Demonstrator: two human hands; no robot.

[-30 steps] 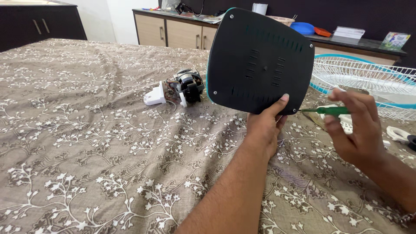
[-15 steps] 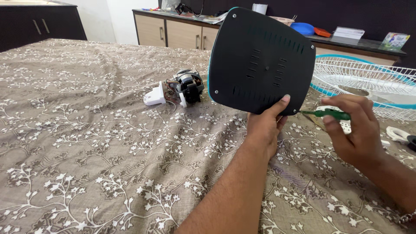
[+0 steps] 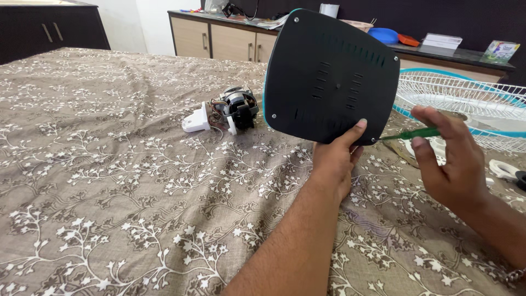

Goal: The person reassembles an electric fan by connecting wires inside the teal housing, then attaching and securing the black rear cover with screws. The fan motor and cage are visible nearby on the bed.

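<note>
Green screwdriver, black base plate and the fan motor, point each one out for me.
green screwdriver (image 3: 419,133), head view, on its handle.
black base plate (image 3: 331,77), head view, middle of its vented face.
fan motor (image 3: 238,107), head view, on its dark body.

Two bare forearms show, with no sleeve on either one. The left hand (image 3: 334,159) has no ring and no watch; its thumbnail is short and trimmed, and the forearm runs bare down to the picture's 6 o'clock edge. The right hand (image 3: 449,159) is also free of rings, with short nails on the fingers that show. At about 4 o'clock in the picture, where the right forearm meets the edge, a thin metal chain bracelet (image 3: 515,274) with small links hangs around the arm, only a short part of it in view. No gloves, no markings on either arm
</note>
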